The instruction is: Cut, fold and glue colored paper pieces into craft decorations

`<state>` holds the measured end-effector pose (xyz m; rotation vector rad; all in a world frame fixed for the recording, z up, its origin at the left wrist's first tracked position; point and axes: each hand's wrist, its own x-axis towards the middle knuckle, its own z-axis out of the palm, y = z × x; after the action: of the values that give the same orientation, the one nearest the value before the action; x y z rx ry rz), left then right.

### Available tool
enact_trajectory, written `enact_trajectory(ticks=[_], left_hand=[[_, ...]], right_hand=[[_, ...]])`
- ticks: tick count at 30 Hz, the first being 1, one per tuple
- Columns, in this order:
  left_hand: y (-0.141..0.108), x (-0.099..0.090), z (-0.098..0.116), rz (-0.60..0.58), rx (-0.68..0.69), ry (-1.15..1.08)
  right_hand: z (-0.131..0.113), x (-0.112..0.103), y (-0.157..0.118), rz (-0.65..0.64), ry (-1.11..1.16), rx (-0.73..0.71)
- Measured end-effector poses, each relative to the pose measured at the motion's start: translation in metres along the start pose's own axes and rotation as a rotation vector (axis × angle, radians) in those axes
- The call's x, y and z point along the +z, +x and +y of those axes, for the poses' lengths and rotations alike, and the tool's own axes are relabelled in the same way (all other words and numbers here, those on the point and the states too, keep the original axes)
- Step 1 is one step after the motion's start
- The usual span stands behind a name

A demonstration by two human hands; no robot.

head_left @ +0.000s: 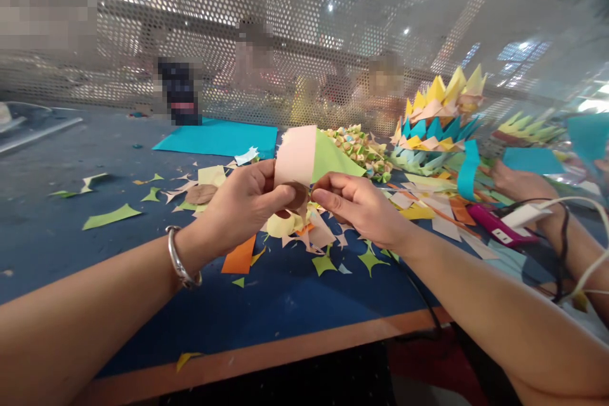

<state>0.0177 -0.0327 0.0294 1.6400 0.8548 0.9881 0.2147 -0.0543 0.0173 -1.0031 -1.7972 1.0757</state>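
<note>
blue tabletop (190, 314), paper scraps (325, 262) beneath left hand (240, 208), tight on brown disc (299, 196), and right hand (359, 208) in close pinch

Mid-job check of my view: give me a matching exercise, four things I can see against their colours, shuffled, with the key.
Things:
1. upright paper at the left hand
2. bracelet
3. power strip
4. large flat sheet beyond the left hand

Colours:
A. magenta
B. bright blue
C. pale pink
D. silver

Pairs: 1-C, 2-D, 3-A, 4-B

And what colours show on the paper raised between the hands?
Pale pink and light green paper, in the head view.
</note>
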Motion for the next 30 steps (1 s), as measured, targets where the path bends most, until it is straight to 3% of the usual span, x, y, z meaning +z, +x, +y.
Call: enact_trajectory(ticks=[30], left_hand=[[0.004, -0.001, -0.012, -0.049, 0.063, -0.154]], right_hand=[[0.000, 0.001, -0.002, -0.011, 0.025, -0.054]])
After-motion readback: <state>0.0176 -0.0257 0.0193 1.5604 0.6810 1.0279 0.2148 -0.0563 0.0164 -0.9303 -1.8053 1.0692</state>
